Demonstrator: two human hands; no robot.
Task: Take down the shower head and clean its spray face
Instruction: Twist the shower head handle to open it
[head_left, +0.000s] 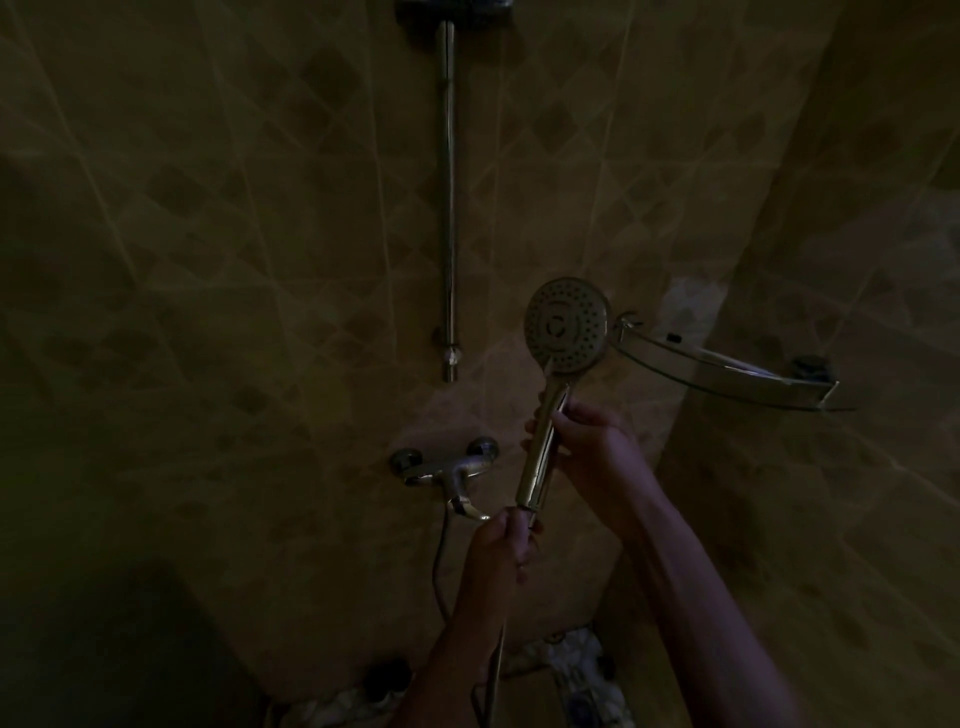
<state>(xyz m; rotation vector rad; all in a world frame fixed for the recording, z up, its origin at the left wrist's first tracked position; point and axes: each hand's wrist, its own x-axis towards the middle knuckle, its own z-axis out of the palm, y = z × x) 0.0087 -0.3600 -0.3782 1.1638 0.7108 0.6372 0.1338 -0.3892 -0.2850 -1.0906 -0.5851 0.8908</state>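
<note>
The chrome shower head (565, 325) is off the wall and held upright in front of the tiles. Its round spray face with rings of nozzles points toward me. My right hand (587, 447) grips the middle of the chrome handle. My left hand (501, 545) is closed on the bottom end of the handle, where the hose (493, 670) joins it. The hose hangs down past my left wrist. The room is very dim.
A vertical chrome slide rail (448, 208) runs up the tiled wall to a dark bracket at the top. The mixer tap (448, 467) sits below it, left of my hands. A glass corner shelf (727, 371) juts out right of the spray face. Patterned floor shows at the bottom.
</note>
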